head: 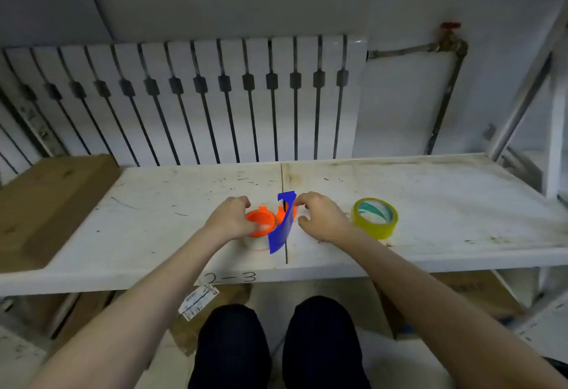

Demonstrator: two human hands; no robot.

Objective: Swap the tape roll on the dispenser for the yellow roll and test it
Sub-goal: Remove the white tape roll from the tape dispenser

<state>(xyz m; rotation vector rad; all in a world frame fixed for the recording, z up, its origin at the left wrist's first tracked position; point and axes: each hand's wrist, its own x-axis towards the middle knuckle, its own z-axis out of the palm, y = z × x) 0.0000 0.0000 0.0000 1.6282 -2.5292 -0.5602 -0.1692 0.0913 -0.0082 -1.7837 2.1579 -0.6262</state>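
The tape dispenser (pixel 281 225) lies on the white shelf (pixel 430 198), a curved blue blade-guard with an orange hub (pixel 261 219). A clear tape roll (pixel 256 242) sits around the hub. My left hand (pixel 230 219) grips the orange hub and roll from the left. At the dispenser's right side, my right hand (pixel 319 216) has its fingers curled, with fingertips pinching the top of the blue part. The yellow tape roll (pixel 375 218) lies flat on the shelf to the right of my right hand, untouched.
A brown cardboard box (pixel 46 204) lies on the shelf's left end. A radiator (pixel 199 96) and a pipe with a red valve (pixel 450 38) stand behind. The shelf's metal upright (pixel 528 81) rises at right. More boxes (pixel 461 293) sit below.
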